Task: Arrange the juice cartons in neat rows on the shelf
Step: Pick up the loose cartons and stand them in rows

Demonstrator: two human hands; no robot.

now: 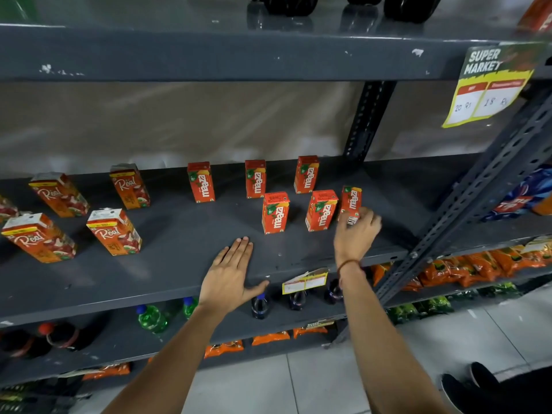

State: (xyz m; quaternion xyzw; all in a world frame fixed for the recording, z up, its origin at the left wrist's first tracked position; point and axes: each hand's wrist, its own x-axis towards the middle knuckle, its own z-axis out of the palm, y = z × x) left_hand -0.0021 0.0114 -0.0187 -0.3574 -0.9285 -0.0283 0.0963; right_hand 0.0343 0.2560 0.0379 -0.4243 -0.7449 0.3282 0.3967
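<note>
The rightmost Maaza carton (351, 201) is gripped by the right hand (357, 231) to align the front row; the left hand (230, 273) is spread flat at the shelf (179, 234) front edge.

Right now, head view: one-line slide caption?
Right hand grips a Maaza carton on the shelf; left hand rests flat.
</note>
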